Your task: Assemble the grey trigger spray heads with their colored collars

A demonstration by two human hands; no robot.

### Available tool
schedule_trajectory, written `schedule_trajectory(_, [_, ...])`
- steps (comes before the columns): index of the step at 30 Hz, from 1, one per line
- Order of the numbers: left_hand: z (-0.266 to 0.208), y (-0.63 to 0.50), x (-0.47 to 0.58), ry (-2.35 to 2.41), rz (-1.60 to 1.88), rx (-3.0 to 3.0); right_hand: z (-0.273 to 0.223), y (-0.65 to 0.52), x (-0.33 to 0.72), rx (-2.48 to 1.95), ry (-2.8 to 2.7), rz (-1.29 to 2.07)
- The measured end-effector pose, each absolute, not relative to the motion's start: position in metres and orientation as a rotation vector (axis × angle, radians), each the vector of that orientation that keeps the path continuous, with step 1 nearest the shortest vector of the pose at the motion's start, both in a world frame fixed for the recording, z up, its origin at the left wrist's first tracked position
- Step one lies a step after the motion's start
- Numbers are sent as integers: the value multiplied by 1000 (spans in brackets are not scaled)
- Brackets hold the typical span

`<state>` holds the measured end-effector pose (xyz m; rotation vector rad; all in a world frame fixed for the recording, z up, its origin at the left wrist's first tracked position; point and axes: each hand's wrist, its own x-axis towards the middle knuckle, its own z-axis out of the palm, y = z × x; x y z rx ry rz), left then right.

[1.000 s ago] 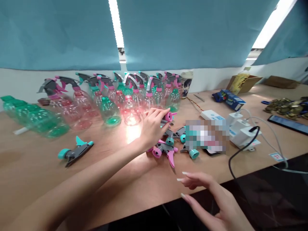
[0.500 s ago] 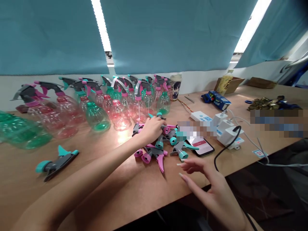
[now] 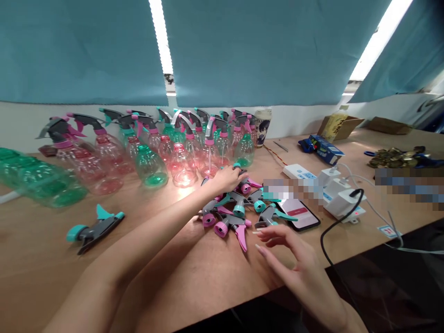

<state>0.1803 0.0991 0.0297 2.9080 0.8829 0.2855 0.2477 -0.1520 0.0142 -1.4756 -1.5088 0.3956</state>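
Note:
My left hand (image 3: 229, 178) reaches over a pile of trigger spray heads (image 3: 239, 199), grey with pink or teal collars and triggers. Its bent fingers close on a spray head (image 3: 237, 165) with a teal end at the back of the pile; the grip is partly hidden. My right hand (image 3: 301, 266) hovers at the near right of the pile, thumb and fingers apart, holding nothing. Closest to its fingertips lies a grey and teal spray head (image 3: 272, 216). Another teal and grey spray head (image 3: 97, 229) rests alone at the left, beyond my left forearm.
Behind stand several clear pink and green bottles, some with spray heads on, such as a green bottle (image 3: 150, 166). A phone (image 3: 300, 212) borders the pile. Farther right are a power strip (image 3: 305, 173) with chargers and cables, a blue box (image 3: 326, 150) and a paper cup (image 3: 262, 127).
The view has swung slightly left, so everything sits farther right. My left hand stays at the pile, where spray heads beside its fingers have shifted a little. My right hand remains open near the pile.

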Motion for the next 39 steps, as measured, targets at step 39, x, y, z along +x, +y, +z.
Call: schedule_trajectory(39, [47,47,118,915,258,3021,34,-118,212,-1374,-1744,383])
